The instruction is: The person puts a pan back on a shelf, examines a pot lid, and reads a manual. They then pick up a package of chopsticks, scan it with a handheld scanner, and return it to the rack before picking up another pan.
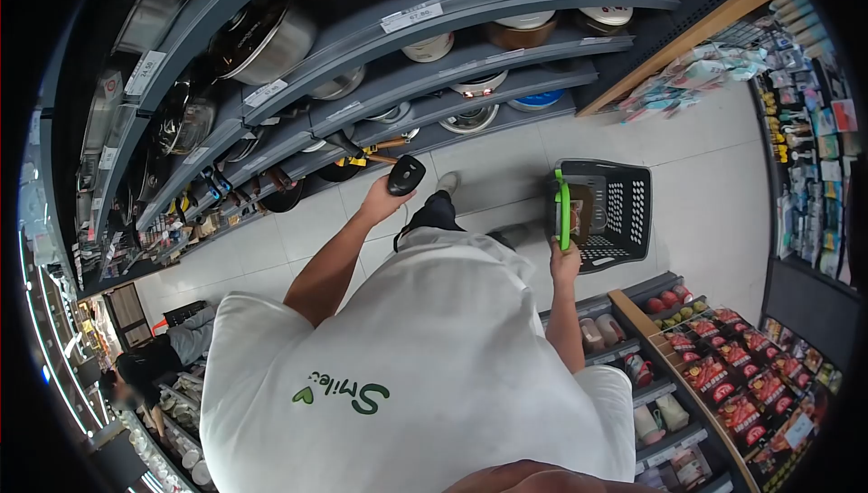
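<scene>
My left hand [384, 201] is closed around a black, rounded handheld device [407, 176], held out in front of the lower shelves. A thin cord seems to hang below that hand. On the other side, my right hand [566, 261] grips the green handle [565, 208] of a black shopping basket [626, 213] with perforated walls. Inside the basket, beside the handle, lies a brownish item [583, 208] that I cannot make out. The basket hangs at my right side.
Curved-looking shelves with pots [271, 41] and pans [339, 170] run along the front and left. A display of red packets [723, 375] stands close at my right. Another person [167, 353] is bent by shelves at far left. Tiled floor [506, 163] lies ahead.
</scene>
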{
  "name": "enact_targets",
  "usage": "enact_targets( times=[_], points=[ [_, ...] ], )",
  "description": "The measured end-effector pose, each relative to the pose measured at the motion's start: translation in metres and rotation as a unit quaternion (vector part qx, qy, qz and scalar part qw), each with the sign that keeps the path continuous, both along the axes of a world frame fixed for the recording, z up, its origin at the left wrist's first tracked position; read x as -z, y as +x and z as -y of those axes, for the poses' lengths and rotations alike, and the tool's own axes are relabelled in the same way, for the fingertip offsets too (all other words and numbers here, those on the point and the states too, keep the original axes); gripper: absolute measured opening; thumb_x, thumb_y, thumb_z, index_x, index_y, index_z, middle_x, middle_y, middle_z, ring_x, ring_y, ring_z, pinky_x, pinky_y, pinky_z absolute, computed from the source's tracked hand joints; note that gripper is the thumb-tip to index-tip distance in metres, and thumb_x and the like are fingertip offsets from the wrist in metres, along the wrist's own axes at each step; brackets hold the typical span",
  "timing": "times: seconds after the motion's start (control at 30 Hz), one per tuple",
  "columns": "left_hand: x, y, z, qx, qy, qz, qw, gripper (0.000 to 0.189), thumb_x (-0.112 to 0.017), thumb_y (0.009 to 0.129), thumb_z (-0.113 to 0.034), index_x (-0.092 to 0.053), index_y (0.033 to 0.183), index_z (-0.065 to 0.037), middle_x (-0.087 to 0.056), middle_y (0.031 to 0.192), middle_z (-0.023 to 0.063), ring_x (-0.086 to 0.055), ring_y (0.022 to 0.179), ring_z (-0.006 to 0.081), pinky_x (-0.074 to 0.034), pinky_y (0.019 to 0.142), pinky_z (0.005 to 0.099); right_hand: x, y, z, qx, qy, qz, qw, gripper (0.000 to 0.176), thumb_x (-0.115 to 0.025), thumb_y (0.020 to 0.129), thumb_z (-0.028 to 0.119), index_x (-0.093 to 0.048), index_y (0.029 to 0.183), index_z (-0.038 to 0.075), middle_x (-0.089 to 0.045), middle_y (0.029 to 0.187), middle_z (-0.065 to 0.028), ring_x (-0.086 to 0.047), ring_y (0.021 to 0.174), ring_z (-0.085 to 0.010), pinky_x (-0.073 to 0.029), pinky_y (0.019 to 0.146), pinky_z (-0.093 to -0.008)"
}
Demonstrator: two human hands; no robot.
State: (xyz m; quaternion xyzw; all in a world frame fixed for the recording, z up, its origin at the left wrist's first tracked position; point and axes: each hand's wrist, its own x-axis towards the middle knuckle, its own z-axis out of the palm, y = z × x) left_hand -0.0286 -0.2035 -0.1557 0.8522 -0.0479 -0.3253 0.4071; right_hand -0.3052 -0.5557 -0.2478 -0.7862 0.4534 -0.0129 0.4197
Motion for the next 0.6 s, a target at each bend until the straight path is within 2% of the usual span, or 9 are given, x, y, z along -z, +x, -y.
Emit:
enact_targets(
  times=[0.03,0.17,0.3,0.43,0.53,0.57,0.6],
  points=[
    [-0.002,-0.004,0.003,-0.006,-0.019,0.034,0.999,0.039,-0.078,0.076,-0.027,-0.063,0.098,0.002,-0.069,0.088,0.0125,-0.065,0.082,0.0220,-0.050,0.078,0.0332,-0.003,0.001,0.000,0.001,0.012,-0.001,1.000,0.030,-0.065,0.087,0.034,-0.067,0.090,0.004,-0.064,0.075,-0.0182,-0.063,0.072,-0.0359,-0.049,0.069,-0.0396],
    [-0.021,-0.014,0.022,-0.025,-0.038,0.047,0.998,0.035,-0.078,0.077,-0.025,-0.064,0.097,0.001,-0.069,0.090,0.0116,-0.064,0.083,0.0182,-0.050,0.078,0.0321,0.004,-0.003,0.003,-0.014,0.002,0.037,0.999,0.029,-0.065,0.087,0.030,-0.064,0.085,0.001,-0.062,0.070,-0.0197,-0.061,0.068,-0.0370,-0.047,0.065,-0.0406],
    [-0.037,0.001,0.037,0.031,-0.051,0.024,0.998,0.038,-0.079,0.078,-0.026,-0.064,0.099,0.002,-0.069,0.091,0.0099,-0.063,0.083,0.0147,-0.049,0.078,0.0299,-0.001,0.000,-0.001,-0.001,-0.032,0.037,0.999,0.029,-0.066,0.086,0.029,-0.063,0.084,0.001,-0.062,0.071,-0.0208,-0.060,0.069,-0.0390,-0.047,0.065,-0.0418],
    [-0.039,0.029,0.051,0.086,-0.079,0.052,0.992,0.039,-0.079,0.077,-0.024,-0.064,0.102,0.002,-0.069,0.095,0.0109,-0.064,0.087,0.0165,-0.049,0.082,0.0303,0.000,0.004,-0.002,0.022,-0.039,0.001,0.999,0.028,-0.066,0.086,0.031,-0.064,0.086,0.002,-0.062,0.073,-0.0205,-0.061,0.072,-0.0390,-0.047,0.066,-0.0421],
    [-0.024,0.052,0.058,0.150,-0.045,0.121,0.980,0.041,-0.079,0.073,-0.032,-0.066,0.094,0.001,-0.069,0.086,0.0161,-0.067,0.082,0.0260,-0.051,0.076,0.0363,0.002,0.002,-0.003,0.040,-0.011,-0.009,0.999,0.028,-0.065,0.086,0.032,-0.065,0.087,0.004,-0.063,0.075,-0.0197,-0.061,0.073,-0.0379,-0.048,0.067,-0.0407],
    [-0.023,0.055,0.058,0.154,-0.044,0.120,0.980,0.041,-0.079,0.073,-0.032,-0.066,0.094,0.001,-0.069,0.086,0.0161,-0.067,0.082,0.0260,-0.051,0.076,0.0363,0.006,0.003,-0.005,0.041,-0.040,0.035,0.998,0.025,-0.065,0.086,0.025,-0.063,0.080,0.001,-0.057,0.058,-0.0082,-0.055,0.055,-0.0191,-0.044,0.057,-0.0338],
    [-0.028,0.057,0.061,0.160,-0.040,0.109,0.980,0.042,-0.079,0.073,-0.033,-0.066,0.094,0.001,-0.069,0.085,0.0165,-0.067,0.082,0.0273,-0.051,0.076,0.0368,0.005,0.003,-0.005,0.040,-0.040,0.035,0.998,0.025,-0.065,0.086,0.025,-0.063,0.080,0.001,-0.057,0.058,-0.0079,-0.055,0.055,-0.0188,-0.044,0.057,-0.0337]
  ],
)
